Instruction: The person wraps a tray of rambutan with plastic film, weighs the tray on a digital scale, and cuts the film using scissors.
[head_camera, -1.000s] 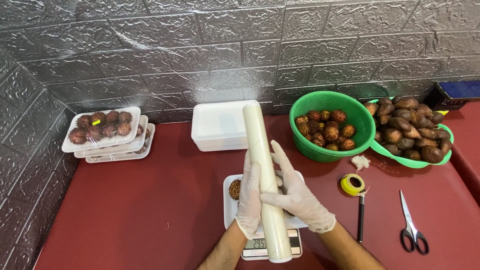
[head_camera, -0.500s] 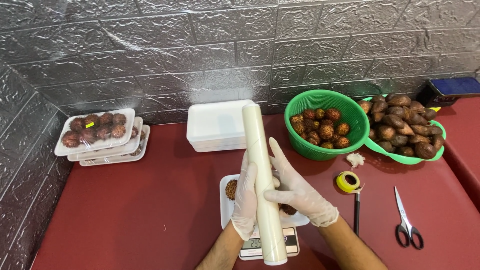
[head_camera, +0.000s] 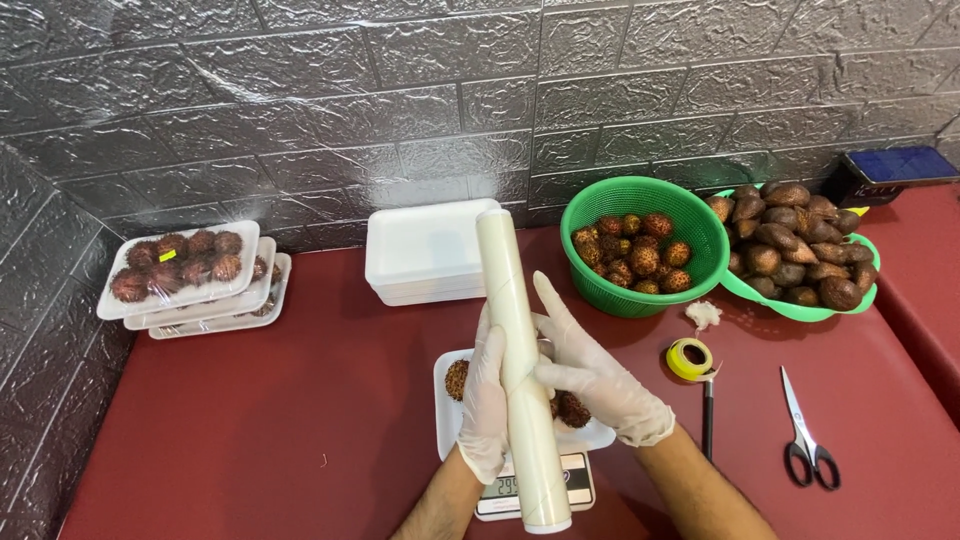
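**Both gloved hands on the cling-film roll**

Clearly, from the head view, we hold the roll of cling film (head_camera: 518, 360) upright-tilted above the digital scale (head_camera: 535, 488), with our gloved left hand (head_camera: 486, 405) wrapped around its middle and our gloved right hand (head_camera: 597, 378) pressed to its side, fingers partly spread. Both hands are closed on the roll; neither is free.

We judge the roll light, stiff along its core, but smooth and likely slippery under gloves, so the middle of the tube is the sound place to hold it, as we do now.

Counting, we see one roll, one scale carrying one white foam tray (head_camera: 448, 420) with a few spiky brown fruits, one stack of empty foam trays (head_camera: 425, 250), and three wrapped trays of fruit (head_camera: 180, 270) stacked at left. Two green baskets stand at right: a round basket (head_camera: 640, 200) of spiky fruit and a shallow basket (head_camera: 800, 305) of scaly brown snake fruit. One tape roll (head_camera: 690, 358) and one pair of scissors (head_camera: 805, 435) lie on the red table (head_camera: 300, 420).
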